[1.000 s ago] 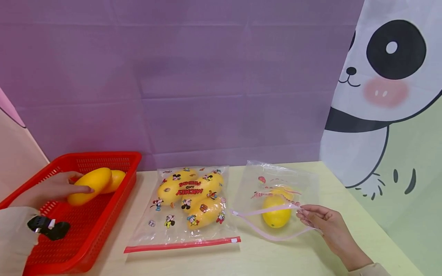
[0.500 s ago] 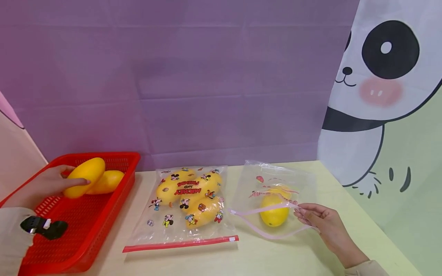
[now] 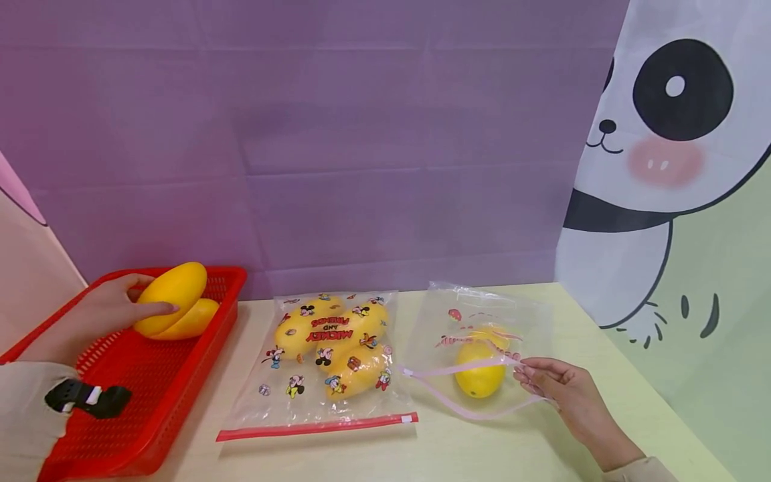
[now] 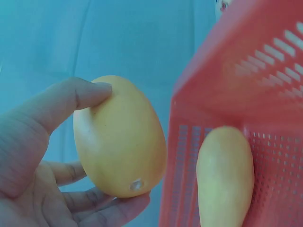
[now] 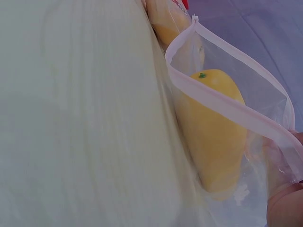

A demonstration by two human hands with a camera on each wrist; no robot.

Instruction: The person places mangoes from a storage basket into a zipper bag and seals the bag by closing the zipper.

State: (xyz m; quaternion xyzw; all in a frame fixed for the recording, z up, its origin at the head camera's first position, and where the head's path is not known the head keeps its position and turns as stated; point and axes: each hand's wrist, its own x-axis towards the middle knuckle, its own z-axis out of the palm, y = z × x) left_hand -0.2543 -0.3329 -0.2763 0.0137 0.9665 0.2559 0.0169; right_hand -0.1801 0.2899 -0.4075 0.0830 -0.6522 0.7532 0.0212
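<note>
Purple cloth [image 3: 331,134] fills most of what we see, with a pale table [image 3: 331,462] in front of it. Next biggest is our red basket [image 3: 179,402] over on the left. Then two clear bags lie side by side: the red-zip bag [image 3: 319,426] in the middle, looking closed, and the pink-zip bag [image 3: 430,328] to its right, its mouth spread toward us.

Hands: our right hand [image 3: 563,395] pinches the right end of that pink mouth, so it's the near one to the bag. Our left hand [image 3: 114,308] has thumb and fingers round the held mango [image 3: 175,291], up over the far part of the basket.

Layout-wise, we'd say what counts is this: that mango sits well left of the pink mouth, with the whole red-zip bag between. Its long axis slants, top end leaning right and toward the cloth, so it isn't lined up with the opening.

Other fruit: a basket mango [image 3: 201,320] lies below the held one, and a bagged mango [image 3: 480,375] sits just inside the pink mouth. Whether the yellow behind it is another, we can't tell.
</note>
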